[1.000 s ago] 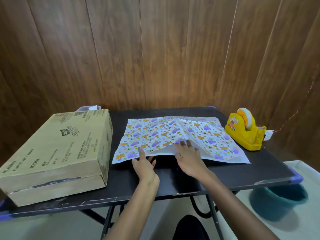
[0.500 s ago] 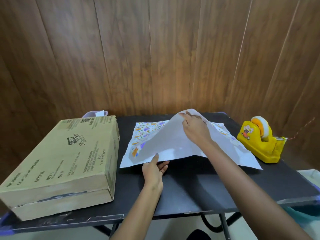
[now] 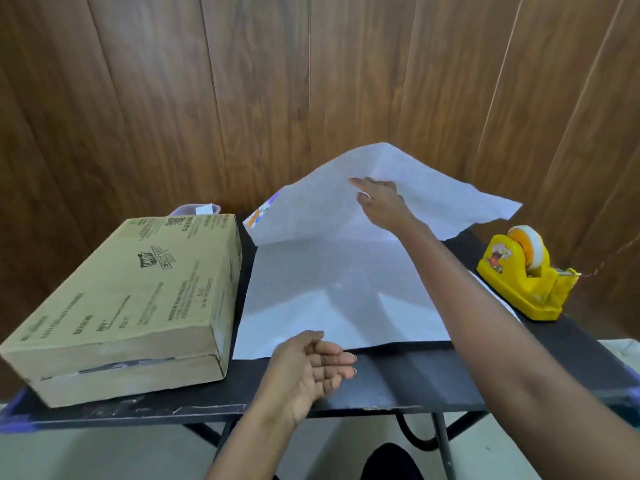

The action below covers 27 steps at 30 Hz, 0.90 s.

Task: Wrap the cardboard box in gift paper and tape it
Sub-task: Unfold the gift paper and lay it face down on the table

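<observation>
The gift paper [image 3: 329, 278] lies on the black table [image 3: 433, 375] with its white back up. Its far half is lifted and billows toward the wall, and a bit of the printed side shows at the far left corner [image 3: 260, 213]. My right hand [image 3: 381, 199] holds the raised half up near its middle, index finger stretched along the sheet. My left hand [image 3: 308, 365] hovers at the paper's front edge, fingers loosely curled, holding nothing. The cardboard box [image 3: 131, 289] lies flat to the left of the paper, apart from both hands.
A yellow tape dispenser [image 3: 519, 275] with a roll stands at the table's right side, close to the paper's right edge. A small lilac container [image 3: 188, 209] sits behind the box. A wood-panelled wall rises right behind the table.
My right hand has swung the paper's upper layer up and away toward the wall, so the sheet opened to its white side. My left hand has let go of the front edge.
</observation>
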{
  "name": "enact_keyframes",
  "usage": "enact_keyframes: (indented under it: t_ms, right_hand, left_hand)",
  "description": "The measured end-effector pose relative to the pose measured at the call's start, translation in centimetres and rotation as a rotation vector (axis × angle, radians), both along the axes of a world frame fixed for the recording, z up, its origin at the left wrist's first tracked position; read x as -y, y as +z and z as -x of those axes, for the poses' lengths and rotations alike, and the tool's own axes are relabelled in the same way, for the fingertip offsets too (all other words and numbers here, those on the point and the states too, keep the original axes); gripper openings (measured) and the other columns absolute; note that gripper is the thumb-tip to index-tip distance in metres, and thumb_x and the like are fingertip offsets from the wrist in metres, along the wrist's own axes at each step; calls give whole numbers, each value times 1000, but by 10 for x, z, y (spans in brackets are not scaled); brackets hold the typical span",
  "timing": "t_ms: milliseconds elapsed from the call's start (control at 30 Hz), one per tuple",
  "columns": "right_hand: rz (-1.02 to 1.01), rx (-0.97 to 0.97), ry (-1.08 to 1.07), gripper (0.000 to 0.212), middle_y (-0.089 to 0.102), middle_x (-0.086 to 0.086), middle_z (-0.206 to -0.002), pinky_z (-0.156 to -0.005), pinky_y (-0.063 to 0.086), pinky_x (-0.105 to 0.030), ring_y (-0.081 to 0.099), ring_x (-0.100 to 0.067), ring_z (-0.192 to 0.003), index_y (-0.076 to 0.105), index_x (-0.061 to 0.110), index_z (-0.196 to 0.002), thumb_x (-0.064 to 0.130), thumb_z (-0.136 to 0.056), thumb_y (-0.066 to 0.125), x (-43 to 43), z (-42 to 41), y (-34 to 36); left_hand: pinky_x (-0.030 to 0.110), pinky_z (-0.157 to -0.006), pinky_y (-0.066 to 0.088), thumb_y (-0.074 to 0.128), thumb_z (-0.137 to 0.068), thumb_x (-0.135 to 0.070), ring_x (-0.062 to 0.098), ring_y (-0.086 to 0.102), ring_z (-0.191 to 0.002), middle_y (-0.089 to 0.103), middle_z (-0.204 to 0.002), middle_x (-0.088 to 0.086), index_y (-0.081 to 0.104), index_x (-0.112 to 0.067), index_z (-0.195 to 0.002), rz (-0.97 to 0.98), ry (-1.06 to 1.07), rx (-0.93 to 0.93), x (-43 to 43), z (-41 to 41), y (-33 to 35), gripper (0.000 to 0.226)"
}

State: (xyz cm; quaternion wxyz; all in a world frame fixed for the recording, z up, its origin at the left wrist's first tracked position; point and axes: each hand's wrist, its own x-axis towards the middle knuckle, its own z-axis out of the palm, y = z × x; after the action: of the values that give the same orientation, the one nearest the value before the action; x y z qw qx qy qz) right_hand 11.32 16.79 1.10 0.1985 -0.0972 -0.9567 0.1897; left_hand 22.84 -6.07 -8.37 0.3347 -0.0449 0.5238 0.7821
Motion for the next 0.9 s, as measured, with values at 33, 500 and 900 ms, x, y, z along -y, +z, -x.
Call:
enact_keyframes:
  t_ms: [33, 500, 900]
  right_hand:
    - [-12, -30, -5, 45, 36, -2, -150, -106, 27, -42, 21, -27, -138, 36, 28, -144, 19, -100, 30, -1, -1, 1]
    - [-129, -226, -59, 54, 36, -3, -150, -110, 29, -41, 25, -26, -139, 37, 21, -144, 4, -93, 36, -51, 96, 42]
    - [208, -184, -81, 48, 50, -2, -141, -101, 38, -26, 46, -21, -128, 54, 19, -131, 0, -92, 34, -82, 123, 21]
  left_hand:
    - [21, -39, 45, 45, -94, -13, 25, 62, -46, 67, -64, 21, 57, 2, -68, 19, 11, -127, 0, 0, 11, 32]
    - [32, -95, 38, 44, -95, -25, 20, 36, -127, 40, -140, 2, 48, -16, -131, 1186, 344, -1521, -64, 164, 70, 37]
    - [55, -110, -13, 11, -56, -93, 24, -24, -142, -23, -155, -6, -9, -29, -149, 1261, -1019, -1216, -82, 128, -42, 115]
